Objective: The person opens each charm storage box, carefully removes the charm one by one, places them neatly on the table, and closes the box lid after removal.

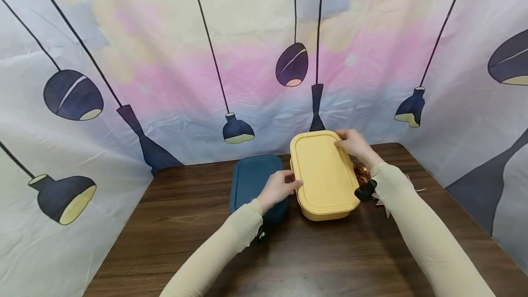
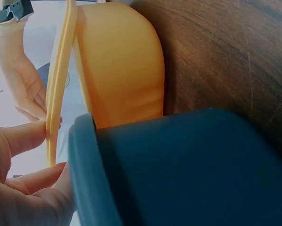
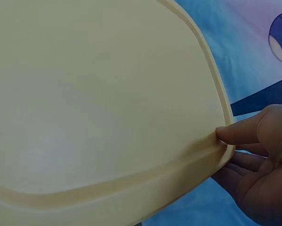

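Observation:
A yellow rectangular lid sits over a matching yellow box, its far side raised and its near end close on the rim. Thumb and fingers of my left hand pinch the lid's left edge. The right hand grips the far right corner, with the thumb on top and the other fingers beneath, as the right wrist view shows. From the left wrist, a wedge-shaped gap shows between the lid and the box wall. The box's inside is hidden.
Left of the yellow box stands a dark blue lidded box, right beside my left hand. Shiny copper-coloured ornaments and a pale star-shaped piece lie to the right, partly behind my right arm. Patterned cloth hangs behind the brown wooden table.

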{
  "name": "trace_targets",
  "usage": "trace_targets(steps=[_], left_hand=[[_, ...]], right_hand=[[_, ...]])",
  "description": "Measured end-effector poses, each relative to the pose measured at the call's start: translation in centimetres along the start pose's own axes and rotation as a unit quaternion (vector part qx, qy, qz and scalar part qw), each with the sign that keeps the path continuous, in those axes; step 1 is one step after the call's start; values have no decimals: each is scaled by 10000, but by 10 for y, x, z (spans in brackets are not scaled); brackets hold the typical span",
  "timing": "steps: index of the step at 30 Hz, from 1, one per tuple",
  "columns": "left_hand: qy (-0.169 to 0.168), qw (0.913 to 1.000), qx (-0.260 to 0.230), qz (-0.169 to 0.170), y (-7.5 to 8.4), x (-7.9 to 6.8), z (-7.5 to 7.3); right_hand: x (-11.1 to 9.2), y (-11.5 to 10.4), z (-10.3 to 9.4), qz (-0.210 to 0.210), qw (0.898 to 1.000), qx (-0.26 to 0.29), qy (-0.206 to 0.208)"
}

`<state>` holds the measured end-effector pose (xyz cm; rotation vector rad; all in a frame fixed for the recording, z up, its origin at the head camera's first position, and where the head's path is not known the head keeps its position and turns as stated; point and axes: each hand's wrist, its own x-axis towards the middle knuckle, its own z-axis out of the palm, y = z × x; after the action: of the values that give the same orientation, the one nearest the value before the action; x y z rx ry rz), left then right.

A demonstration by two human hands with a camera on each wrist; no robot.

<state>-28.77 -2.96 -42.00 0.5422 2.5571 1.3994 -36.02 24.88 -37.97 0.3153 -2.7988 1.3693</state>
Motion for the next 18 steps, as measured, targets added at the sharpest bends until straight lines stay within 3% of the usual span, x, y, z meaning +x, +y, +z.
trace_targets(steps=[7, 13, 18], left_hand=[[-183, 9983, 546, -132, 1, -2, 0], [-409, 9971, 510, -379, -1, 6, -1], [-407, 9974, 310, -512, 1, 9, 3]], right_hand=[[10, 9, 14, 120, 9997, 29, -220], [13, 17, 21, 216, 9985, 188, -457], [11, 25, 24, 379, 9972, 175, -615]])
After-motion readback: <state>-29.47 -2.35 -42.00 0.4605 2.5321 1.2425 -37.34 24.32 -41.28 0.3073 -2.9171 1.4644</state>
